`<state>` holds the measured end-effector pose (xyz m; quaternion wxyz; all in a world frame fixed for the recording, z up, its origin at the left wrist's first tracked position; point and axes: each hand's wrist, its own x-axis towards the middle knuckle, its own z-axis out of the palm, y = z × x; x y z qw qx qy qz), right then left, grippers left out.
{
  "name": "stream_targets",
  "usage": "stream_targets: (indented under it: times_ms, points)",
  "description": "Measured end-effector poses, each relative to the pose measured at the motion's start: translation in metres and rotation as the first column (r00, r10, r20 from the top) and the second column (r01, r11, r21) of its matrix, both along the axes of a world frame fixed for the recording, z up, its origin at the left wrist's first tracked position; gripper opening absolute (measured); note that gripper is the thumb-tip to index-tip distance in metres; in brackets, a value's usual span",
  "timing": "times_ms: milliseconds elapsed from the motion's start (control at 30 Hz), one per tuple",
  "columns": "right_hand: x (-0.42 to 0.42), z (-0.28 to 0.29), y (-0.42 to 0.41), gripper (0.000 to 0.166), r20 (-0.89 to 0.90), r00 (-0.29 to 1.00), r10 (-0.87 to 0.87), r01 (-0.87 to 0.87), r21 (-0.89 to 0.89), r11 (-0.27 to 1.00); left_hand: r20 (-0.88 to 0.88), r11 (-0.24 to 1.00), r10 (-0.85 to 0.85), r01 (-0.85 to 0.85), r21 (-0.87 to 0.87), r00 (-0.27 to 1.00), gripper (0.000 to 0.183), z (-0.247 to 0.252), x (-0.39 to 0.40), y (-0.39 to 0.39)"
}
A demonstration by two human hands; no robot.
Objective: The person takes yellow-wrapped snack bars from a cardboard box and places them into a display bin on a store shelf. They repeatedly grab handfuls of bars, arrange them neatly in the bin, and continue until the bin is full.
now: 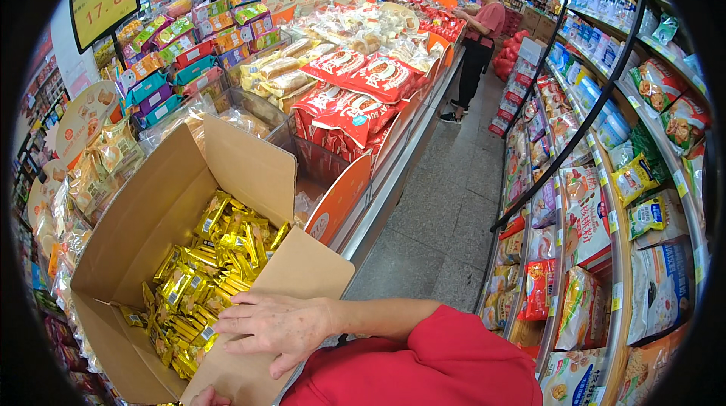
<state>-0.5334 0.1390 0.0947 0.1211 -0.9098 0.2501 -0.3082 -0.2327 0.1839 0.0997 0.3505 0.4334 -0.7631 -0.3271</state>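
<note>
A cardboard box (pixel 153 224) stands with its flaps up and outward, tilted in view. Inside lies a heap of small gold-wrapped packets (pixel 193 281), some bearing barcodes. My right hand (pixel 278 324) lies palm down across the near flap (pixel 244 366), fingers spread. Its fingertips reach past the flap's edge to the packets, and I cannot tell whether they touch them. It appears to grip no packet. At the bottom edge, only a small part of my left hand (pixel 210 398) shows, against the same flap; the rest is cut off.
Beyond the box, a long display counter (pixel 363 224) carries red bags of buns (pixel 363 117) and other wrapped baked goods. A stocked shelf rack (pixel 584 196) lines the right side of the tiled aisle (pixel 431 224). Another person (pixel 482 37) stands farther along the counter.
</note>
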Motion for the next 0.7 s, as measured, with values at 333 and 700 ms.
stream_targets:
  times_ms: [333,700]
  points:
    - [-0.0001,-0.0005,-0.0002,0.075,0.008,1.000,-0.001,0.001,-0.006,1.000,0.028,0.998,0.004,-0.003,-0.063,1.000,0.029,-0.0015,-0.0012,0.0005]
    - [0.0009,-0.0019,-0.0009,0.072,0.066,0.998,0.003,0.001,-0.057,0.998,-0.004,0.999,0.012,-0.012,-0.046,1.000,0.031,-0.0016,-0.0033,0.0014]
